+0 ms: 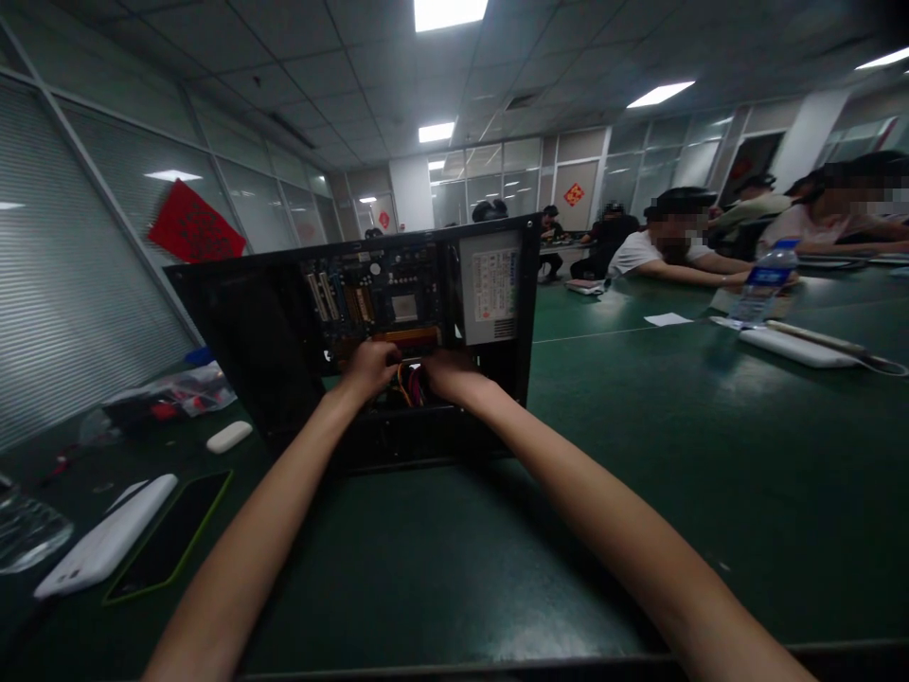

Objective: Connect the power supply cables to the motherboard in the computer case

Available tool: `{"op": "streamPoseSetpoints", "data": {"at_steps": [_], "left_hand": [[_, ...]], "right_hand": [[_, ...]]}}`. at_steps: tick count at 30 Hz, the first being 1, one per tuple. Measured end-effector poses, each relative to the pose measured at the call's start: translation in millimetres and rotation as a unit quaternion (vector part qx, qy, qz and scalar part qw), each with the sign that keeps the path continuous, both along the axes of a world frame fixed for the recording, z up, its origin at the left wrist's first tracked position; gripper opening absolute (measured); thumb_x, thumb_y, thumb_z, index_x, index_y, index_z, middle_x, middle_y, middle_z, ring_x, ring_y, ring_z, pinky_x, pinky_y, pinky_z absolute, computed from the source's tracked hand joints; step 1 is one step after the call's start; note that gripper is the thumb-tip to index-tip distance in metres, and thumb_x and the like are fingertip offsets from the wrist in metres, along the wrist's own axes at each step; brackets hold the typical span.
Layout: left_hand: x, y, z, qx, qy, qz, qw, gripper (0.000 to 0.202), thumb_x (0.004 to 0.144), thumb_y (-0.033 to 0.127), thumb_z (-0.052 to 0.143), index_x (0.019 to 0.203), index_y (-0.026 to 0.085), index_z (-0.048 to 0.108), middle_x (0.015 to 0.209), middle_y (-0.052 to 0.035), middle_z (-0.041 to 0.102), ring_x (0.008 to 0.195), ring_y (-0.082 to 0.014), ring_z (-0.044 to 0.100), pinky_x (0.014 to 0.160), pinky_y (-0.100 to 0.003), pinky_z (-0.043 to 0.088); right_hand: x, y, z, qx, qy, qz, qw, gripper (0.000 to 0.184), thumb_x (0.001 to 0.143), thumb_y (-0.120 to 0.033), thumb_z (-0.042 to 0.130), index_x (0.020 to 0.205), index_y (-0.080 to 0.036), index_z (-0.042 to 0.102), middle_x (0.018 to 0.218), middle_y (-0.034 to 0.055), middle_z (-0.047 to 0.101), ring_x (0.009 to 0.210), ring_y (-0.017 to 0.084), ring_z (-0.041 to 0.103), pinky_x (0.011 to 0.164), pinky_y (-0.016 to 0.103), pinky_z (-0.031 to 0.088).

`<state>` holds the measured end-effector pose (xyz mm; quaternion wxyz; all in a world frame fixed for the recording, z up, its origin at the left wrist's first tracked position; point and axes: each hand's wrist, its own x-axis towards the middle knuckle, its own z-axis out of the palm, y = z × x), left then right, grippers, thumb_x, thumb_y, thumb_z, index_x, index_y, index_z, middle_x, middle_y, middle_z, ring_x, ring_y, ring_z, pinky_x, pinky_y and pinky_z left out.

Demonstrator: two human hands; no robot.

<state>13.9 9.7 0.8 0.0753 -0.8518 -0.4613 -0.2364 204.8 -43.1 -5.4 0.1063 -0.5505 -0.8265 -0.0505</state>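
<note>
A black computer case stands on the green table with its open side facing me. Inside it I see a motherboard and, at the upper right, a silver power supply with a white label. Both hands reach in at the motherboard's lower edge, just under an orange-brown strip. My left hand has curled fingers, and what they grip is hidden. Close beside it, my right hand is also closed, its fingertips in shadow. Between and below them hang coloured cables.
Left on the table lie a phone, a white power bank, a white oval case, a clear bottle and a plastic bag. To the right stand a water bottle and a white device. Several people sit beyond.
</note>
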Motion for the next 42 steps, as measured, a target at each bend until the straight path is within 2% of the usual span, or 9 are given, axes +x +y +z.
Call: {"op": "streamPoseSetpoints", "data": {"at_steps": [4,12,17,24,32,37,42], "left_hand": [[-0.7,1.3,-2.8,0.001,0.006,0.008,1.000,0.016,0.081,0.015,0.066,0.093,0.016,0.076,0.096,-0.0087,0.078,0.091,-0.0229,0.072,0.083,-0.031,0.054],[3.3,-8.3,-0.1,-0.004,0.053,0.032,0.998,0.015,0.086,0.020,0.065,0.098,0.019,0.074,0.103,-0.0067,0.077,0.099,-0.0216,0.071,0.081,-0.028,0.051],[6.3,-15.7,2.5,0.001,0.065,0.046,0.997,0.016,0.086,0.018,0.063,0.098,0.019,0.074,0.106,-0.0090,0.076,0.102,-0.0242,0.070,0.079,-0.028,0.050],[4.9,-14.0,0.3,0.003,0.068,0.062,0.996,0.013,0.088,0.026,0.065,0.094,0.018,0.073,0.101,-0.0116,0.076,0.098,-0.0262,0.071,0.077,-0.030,0.050],[5.9,-17.4,0.1,-0.005,0.065,0.080,0.995,0.016,0.087,0.022,0.064,0.098,0.018,0.074,0.101,-0.0118,0.076,0.099,-0.0254,0.071,0.080,-0.030,0.051],[6.9,-16.7,-1.2,-0.009,0.066,0.094,0.993,0.020,0.086,0.022,0.065,0.102,0.018,0.075,0.102,-0.0138,0.075,0.099,-0.0285,0.071,0.080,-0.032,0.052],[7.8,-16.2,-1.4,-0.011,0.068,0.104,0.992,0.020,0.086,0.024,0.064,0.100,0.018,0.076,0.101,-0.0158,0.075,0.099,-0.0303,0.072,0.080,-0.033,0.053]], "right_hand": [[-4.2,-0.9,3.7,-0.013,-0.009,-0.004,1.000,0.037,0.092,-0.016,0.052,0.124,-0.011,0.070,0.123,0.0234,0.069,0.111,0.034,0.068,0.089,0.040,0.054],[-2.9,-3.5,4.3,-0.018,-0.018,-0.006,1.000,0.033,0.093,-0.019,0.054,0.121,-0.013,0.071,0.121,0.0209,0.071,0.110,0.031,0.070,0.089,0.036,0.053],[-3.4,-0.1,1.7,-0.017,-0.031,-0.004,0.999,0.033,0.095,-0.025,0.055,0.120,-0.013,0.071,0.122,0.0217,0.070,0.110,0.031,0.069,0.088,0.036,0.053],[-4.6,2.8,-0.5,-0.004,-0.039,0.011,0.999,0.034,0.096,-0.022,0.049,0.122,-0.016,0.070,0.124,0.0189,0.069,0.110,0.032,0.069,0.086,0.038,0.054],[-3.9,4.3,-3.3,-0.009,-0.039,0.010,0.999,0.037,0.097,-0.022,0.046,0.125,-0.016,0.069,0.125,0.0195,0.069,0.110,0.031,0.069,0.087,0.038,0.053],[-4.6,8.1,-6.2,-0.006,-0.045,0.013,0.999,0.037,0.098,-0.025,0.045,0.125,-0.018,0.069,0.125,0.0176,0.069,0.110,0.031,0.069,0.085,0.036,0.054],[-7.6,8.0,-1.0,0.003,-0.067,0.023,0.997,0.036,0.098,-0.020,0.045,0.124,-0.017,0.069,0.124,0.0186,0.068,0.108,0.029,0.069,0.085,0.034,0.053]]}}
